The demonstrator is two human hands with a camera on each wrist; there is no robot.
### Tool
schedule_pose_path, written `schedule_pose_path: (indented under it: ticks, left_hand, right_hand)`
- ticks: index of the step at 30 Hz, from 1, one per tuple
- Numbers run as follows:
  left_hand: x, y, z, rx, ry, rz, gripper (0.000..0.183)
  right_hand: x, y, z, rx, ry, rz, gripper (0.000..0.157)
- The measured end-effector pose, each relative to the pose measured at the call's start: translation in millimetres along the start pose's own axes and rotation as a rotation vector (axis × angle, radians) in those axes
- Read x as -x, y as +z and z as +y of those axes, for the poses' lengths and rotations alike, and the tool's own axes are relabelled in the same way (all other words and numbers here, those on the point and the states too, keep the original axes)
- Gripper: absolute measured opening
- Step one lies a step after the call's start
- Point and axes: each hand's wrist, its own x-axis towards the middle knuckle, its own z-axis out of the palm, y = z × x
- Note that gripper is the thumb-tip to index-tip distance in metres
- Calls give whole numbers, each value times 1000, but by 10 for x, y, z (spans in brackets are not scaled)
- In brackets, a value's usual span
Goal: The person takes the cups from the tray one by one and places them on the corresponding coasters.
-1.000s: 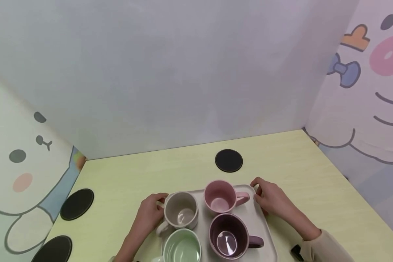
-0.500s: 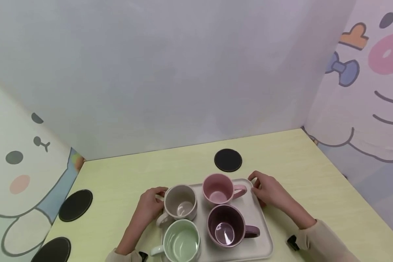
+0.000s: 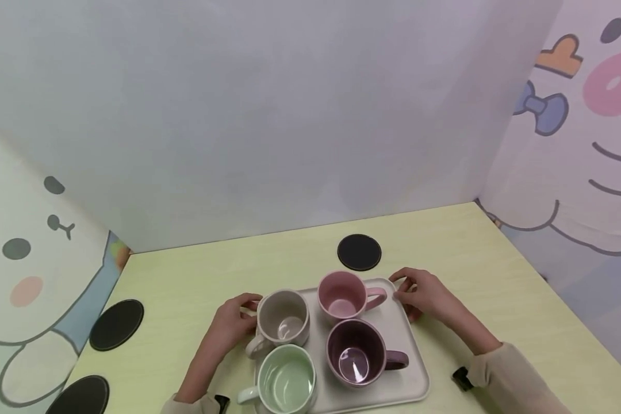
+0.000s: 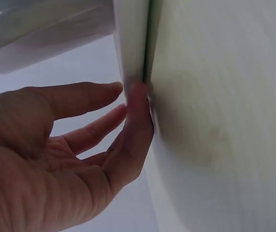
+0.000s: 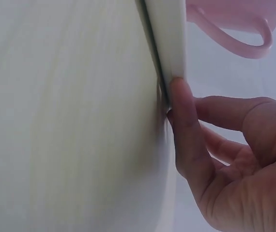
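A rectangular off-white tray with rounded corners and a low raised rim (image 3: 399,333) is at the near middle part of the light wood-grain table (image 3: 202,273); whether its bottom touches this table, I cannot tell. On the tray stand four glossy mugs, all upright: a beige-grey one (image 3: 284,316) at the far left, a pink one (image 3: 341,296) at the far right, a pale green one (image 3: 287,376) at the near left and a dark purple one (image 3: 356,352) at the near right (the handles of the left pair point left, those of the right pair point right). The left hand (image 3: 231,322) pinches the tray's left edge, beside the beige-grey mug, and the right hand (image 3: 426,294) pinches the right edge near the far corner. Beyond the pink mug lies a black round coaster (image 3: 359,252).
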Motion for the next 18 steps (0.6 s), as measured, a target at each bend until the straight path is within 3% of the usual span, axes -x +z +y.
schedule_pose_path:
  ticks: [7,18]
  left_hand:
    - [48,-360,-126,-163,-7,74,35]
    - [137,-916,-522,-339,-114,142,41]
  right_hand:
    - [-4,-1,23,-32,19,-12,35]
    - [-1,0,22,-37,-3,-29,36]
